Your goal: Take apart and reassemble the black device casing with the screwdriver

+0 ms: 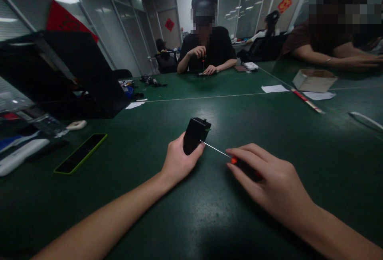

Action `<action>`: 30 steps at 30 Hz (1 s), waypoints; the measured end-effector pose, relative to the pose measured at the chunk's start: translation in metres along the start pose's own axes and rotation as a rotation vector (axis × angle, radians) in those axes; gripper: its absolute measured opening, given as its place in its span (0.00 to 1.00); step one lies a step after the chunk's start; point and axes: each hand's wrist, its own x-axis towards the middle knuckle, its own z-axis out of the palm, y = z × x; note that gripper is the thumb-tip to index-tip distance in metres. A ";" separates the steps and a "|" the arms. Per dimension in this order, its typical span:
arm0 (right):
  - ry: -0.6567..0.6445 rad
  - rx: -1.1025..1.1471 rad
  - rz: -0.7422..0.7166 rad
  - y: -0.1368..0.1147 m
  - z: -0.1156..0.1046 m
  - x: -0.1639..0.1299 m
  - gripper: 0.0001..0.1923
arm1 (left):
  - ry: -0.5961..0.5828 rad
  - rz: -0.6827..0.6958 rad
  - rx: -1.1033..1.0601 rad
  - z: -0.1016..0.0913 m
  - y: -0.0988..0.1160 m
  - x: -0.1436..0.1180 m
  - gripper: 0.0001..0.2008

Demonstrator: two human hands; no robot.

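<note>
My left hand is closed around a small black box-shaped device, tilted up above the table, with a small knob on its far end. In my right hand is a screwdriver with a red and black handle, gripped between thumb and fingers. Its thin metal shaft points left, and the tip meets the right side of the black device near my left thumb. The exact spot under the tip is too small to make out.
A phone with a green edge lies left on the green table. Behind it stand a clear plastic bottle and a large black case. A white box sits at right. Across the table, a person works with a screwdriver.
</note>
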 end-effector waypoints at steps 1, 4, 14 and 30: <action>0.009 0.010 0.002 0.000 0.000 0.000 0.14 | 0.001 0.004 0.002 0.000 0.000 0.000 0.13; 0.032 0.014 0.007 -0.001 -0.001 0.000 0.14 | -0.004 0.004 0.004 -0.001 0.001 0.000 0.13; 0.032 -0.058 -0.063 0.000 0.000 0.000 0.12 | -0.019 -0.020 0.021 0.000 -0.002 0.000 0.14; 0.036 0.149 0.185 0.002 0.012 0.000 0.12 | -0.057 -0.386 -0.799 -0.001 -0.011 0.002 0.20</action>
